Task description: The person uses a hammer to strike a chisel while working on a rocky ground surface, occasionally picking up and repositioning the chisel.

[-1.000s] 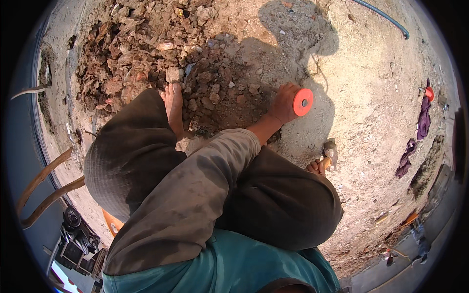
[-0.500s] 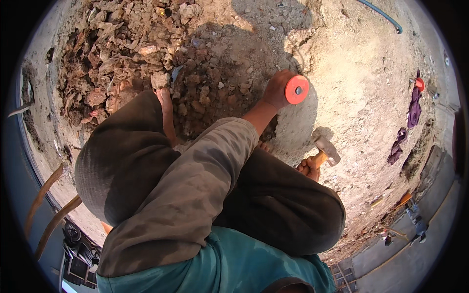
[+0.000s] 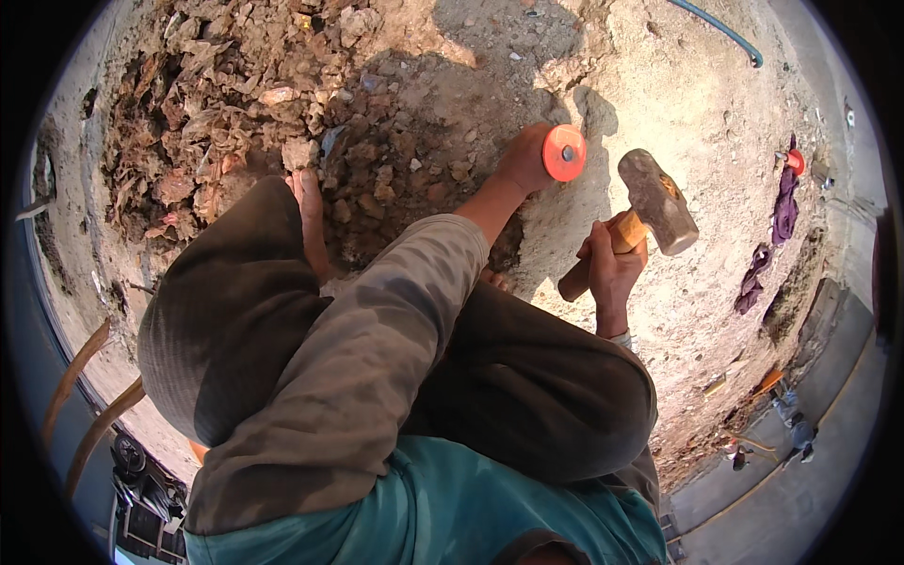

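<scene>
My left hand [image 3: 524, 158] is closed round a chisel [image 3: 565, 166] with a round orange hand guard. The chisel's grey struck end shows in the middle of the guard. Its shaft and tip are hidden beneath the guard and hand. To the right, above the ground, my right hand [image 3: 615, 270] grips a club hammer [image 3: 658, 201] by its short wooden handle. The hammer's heavy grey metal head is raised beside the chisel, apart from it. Pale, hard soil [image 3: 556, 221] lies under both tools.
Broken clods and loose rubble [image 3: 202, 122] lie at the upper left, against my bare foot [image 3: 309, 221]. A blue-green hose [image 3: 720, 26] crosses the far right. Purple cloth [image 3: 783, 207] lies on the right, and wooden poles [image 3: 99, 428] stand at the lower left.
My right hand has lifted the hammer from low beside my knee, up and toward me. My left hand stays on the chisel, with the view shifted slightly.
</scene>
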`<state>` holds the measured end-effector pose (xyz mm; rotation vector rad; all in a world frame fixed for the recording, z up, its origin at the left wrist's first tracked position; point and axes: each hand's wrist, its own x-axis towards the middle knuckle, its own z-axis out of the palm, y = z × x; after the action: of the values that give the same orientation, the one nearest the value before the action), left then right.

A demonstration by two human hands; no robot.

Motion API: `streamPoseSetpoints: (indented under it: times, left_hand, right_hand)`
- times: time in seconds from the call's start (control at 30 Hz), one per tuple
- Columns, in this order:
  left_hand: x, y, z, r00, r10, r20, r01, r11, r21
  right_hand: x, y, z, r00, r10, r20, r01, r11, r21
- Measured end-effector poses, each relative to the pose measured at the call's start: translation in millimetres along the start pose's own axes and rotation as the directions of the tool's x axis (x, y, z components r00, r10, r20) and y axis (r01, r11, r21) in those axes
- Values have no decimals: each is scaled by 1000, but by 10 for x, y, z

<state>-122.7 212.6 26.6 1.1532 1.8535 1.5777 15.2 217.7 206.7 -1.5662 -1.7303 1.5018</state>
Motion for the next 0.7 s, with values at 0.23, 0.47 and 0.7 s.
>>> streamPoseSetpoints:
  times: [0.23,0.47,0.7]
  left_hand:
    - [-36,75,-58,993,-82,79,76,994,75]
    - [-43,-45,-17,999,-21,39,19,999,50]
    - [47,-59,-83,996,-77,35,73,993,89]
  right_hand:
    - [-62,-47,-292,996,84,26,-87,915,393]
    - [212,-901,-253,729,-368,-577,673,539,506]
    - [49,704,30,947,164,277,-276,857,436]
